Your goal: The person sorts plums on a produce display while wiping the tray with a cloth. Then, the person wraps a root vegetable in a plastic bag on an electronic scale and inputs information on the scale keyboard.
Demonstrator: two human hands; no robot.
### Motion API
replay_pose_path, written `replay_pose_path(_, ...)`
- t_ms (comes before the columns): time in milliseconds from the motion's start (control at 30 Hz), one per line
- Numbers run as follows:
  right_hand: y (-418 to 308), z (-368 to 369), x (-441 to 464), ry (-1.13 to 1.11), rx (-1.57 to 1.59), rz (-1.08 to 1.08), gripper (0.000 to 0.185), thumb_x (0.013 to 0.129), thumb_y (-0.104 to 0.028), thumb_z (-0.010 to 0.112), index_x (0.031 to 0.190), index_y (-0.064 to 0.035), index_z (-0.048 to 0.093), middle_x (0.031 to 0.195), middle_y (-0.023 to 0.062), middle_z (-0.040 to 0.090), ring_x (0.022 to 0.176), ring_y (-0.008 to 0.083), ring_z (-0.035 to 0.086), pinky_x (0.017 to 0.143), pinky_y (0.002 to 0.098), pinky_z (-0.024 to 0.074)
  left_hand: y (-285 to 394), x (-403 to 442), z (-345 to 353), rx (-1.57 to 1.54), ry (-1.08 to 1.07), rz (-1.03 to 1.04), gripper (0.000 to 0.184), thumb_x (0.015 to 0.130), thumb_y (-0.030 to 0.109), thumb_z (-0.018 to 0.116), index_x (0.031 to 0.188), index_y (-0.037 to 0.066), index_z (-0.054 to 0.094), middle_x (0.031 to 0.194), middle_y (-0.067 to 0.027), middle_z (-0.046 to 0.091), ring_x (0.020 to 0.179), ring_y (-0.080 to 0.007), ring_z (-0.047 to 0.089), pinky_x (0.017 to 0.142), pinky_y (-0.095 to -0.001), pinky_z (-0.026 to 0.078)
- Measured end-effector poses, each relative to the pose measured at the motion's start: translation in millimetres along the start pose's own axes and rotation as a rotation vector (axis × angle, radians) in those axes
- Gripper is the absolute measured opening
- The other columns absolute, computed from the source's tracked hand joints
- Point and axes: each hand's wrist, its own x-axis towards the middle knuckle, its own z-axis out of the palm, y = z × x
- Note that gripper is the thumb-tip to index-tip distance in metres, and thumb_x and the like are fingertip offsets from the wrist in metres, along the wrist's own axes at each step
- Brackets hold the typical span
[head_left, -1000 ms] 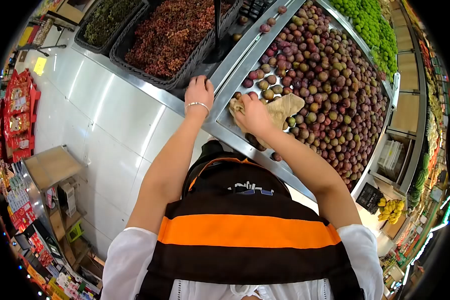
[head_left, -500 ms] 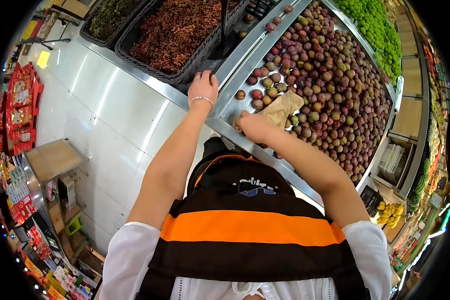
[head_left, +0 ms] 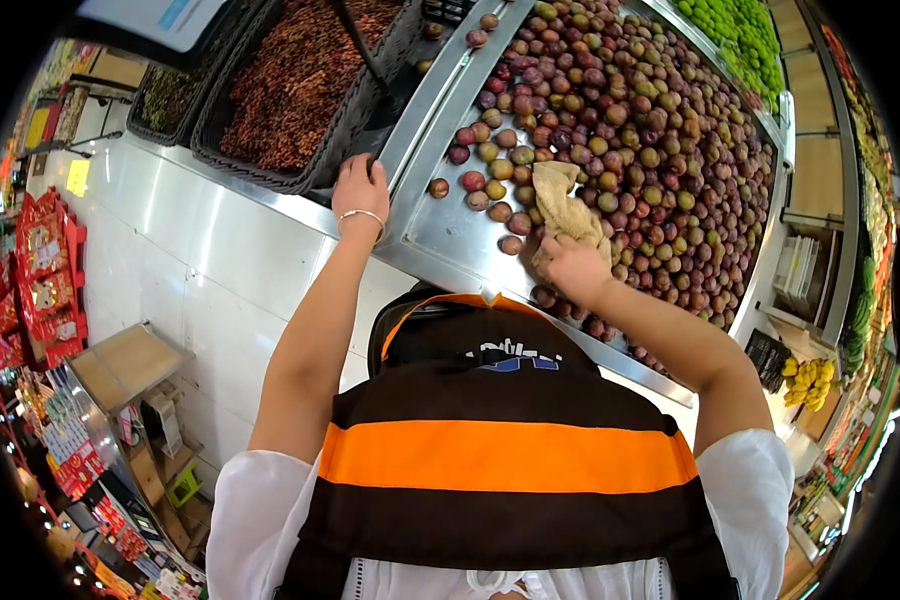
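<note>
In the head view my right hand (head_left: 573,268) is closed on a tan cloth (head_left: 567,205), which lies bunched over the metal tray (head_left: 420,235) and against the plums (head_left: 660,170). Several loose plums sit to the left of the cloth. My left hand (head_left: 361,192), with a bracelet at the wrist, rests on the metal edge beside the dark basket of reddish produce (head_left: 300,85). Its fingers are bent over the rim and close together, with their tips partly hidden, so whether they grip anything is unclear.
A basket of dark green produce (head_left: 175,98) and a screen (head_left: 160,20) are at upper left. Green fruit (head_left: 735,45) lies beyond the plums. Red packages (head_left: 45,270) stand at left, bananas (head_left: 808,382) at right. A wooden-topped stand (head_left: 130,365) is at lower left.
My right hand and the cloth have moved right, away from the tray's left corner, toward the plum pile. My left hand stays at the metal edge. The view has shifted, and a screen now shows.
</note>
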Motion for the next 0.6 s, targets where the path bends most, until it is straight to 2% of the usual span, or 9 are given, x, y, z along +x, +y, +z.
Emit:
replay_pose_path(100,34,-2,5,0.029,-0.07,0.203,0.013,0.076,-0.012,0.056,0.081,-0.0083,0.068,0.097,0.0072,0.056,0.094,0.0221,0.059,0.068,0.0365,0.0514,-5,-5,2,-0.046,0.091,0.164,0.036,0.09,0.025,0.052,0.12,0.006,0.054,0.126,-0.0164,0.053,0.114,-0.035,0.051,0.096,-0.0426,0.041)
replay_pose_path(133,47,-5,11,0.058,-0.04,0.335,0.014,0.076,-0.01,0.055,0.082,-0.0073,0.067,0.098,0.0084,0.056,0.094,0.0237,0.059,0.07,0.0379,0.0513,-11,-6,6,-0.073,0.147,0.277,0.044,0.084,0.021,0.06,0.124,0.005,0.05,0.128,-0.0179,0.051,0.119,-0.0376,0.046,0.099,-0.045,0.038)
replay_pose_path(167,59,-8,14,0.085,-0.01,0.471,0.014,0.077,-0.008,0.054,0.083,-0.0062,0.067,0.099,0.0097,0.056,0.095,0.0252,0.059,0.071,0.0393,0.0512,-7,-12,5,-0.073,0.138,0.299,0.044,0.084,0.021,0.06,0.124,0.005,0.05,0.128,-0.0179,0.051,0.119,-0.0376,0.046,0.099,-0.045,0.038)
replay_pose_path(233,74,-21,5,0.44,0.102,0.56,0.018,0.076,-0.005,0.054,0.089,-0.0053,0.067,0.101,0.0113,0.056,0.095,0.0294,0.059,0.073,0.0411,0.0504,2,-30,0,-0.048,0.191,0.733,0.054,0.078,0.021,0.067,0.126,0.005,0.049,0.129,-0.0171,0.051,0.12,-0.0399,0.045,0.101,-0.0458,0.036)
replay_pose_path(267,75,-34,-5,0.566,0.229,0.561,0.028,0.075,-0.002,0.056,0.1,-0.0078,0.065,0.104,0.0125,0.055,0.091,0.0334,0.058,0.074,0.0416,0.0494,9,-40,-1,-0.107,0.016,0.806,0.06,0.074,0.022,0.07,0.128,0.008,0.048,0.133,-0.0163,0.047,0.123,-0.0398,0.042,0.103,-0.0472,0.034)
replay_pose_path(300,68,-41,-20,0.568,0.223,0.579,0.028,0.075,-0.002,0.056,0.1,-0.0078,0.065,0.104,0.0125,0.055,0.091,0.0334,0.058,0.074,0.0416,0.0494,22,-52,-2,-0.163,-0.159,0.872,0.067,0.07,0.023,0.074,0.13,0.01,0.047,0.138,-0.0156,0.044,0.127,-0.0397,0.04,0.104,-0.0486,0.032)
replay_pose_path(367,44,-47,-54,0.667,0.406,0.589,0.038,0.072,0.0,0.058,0.108,-0.0123,0.062,0.106,0.0133,0.053,0.091,0.0347,0.058,0.075,0.0421,0.0493,47,-77,2,0.006,-0.333,0.876,0.076,0.068,0.025,0.076,0.136,0.019,0.044,0.147,-0.0145,0.031,0.136,-0.0353,0.028,0.107,-0.0532,0.025)
replay_pose_path(500,-19,-29,-131,0.421,0.515,0.719,0.038,0.07,0.002,0.06,0.105,-0.0119,0.06,0.106,0.0132,0.053,0.096,0.0357,0.057,0.076,0.0409,0.05,92,-87,25,0.136,-0.555,0.902,0.079,0.068,0.029,0.077,0.138,0.028,0.041,0.152,-0.0127,0.02,0.142,-0.0326,0.015,0.106,-0.0607,0.02)
replay_pose_path(600,-51,1,-171,0.333,0.506,0.96,0.035,0.068,0.001,0.063,0.101,-0.0123,0.063,0.105,0.0116,0.054,0.095,0.0341,0.057,0.076,0.0415,0.0498,115,-101,64,0.248,-0.697,1.286,0.079,0.068,0.034,0.076,0.138,0.033,0.038,0.153,-0.0122,0.018,0.142,-0.0334,0.014,0.104,-0.0658,0.019)
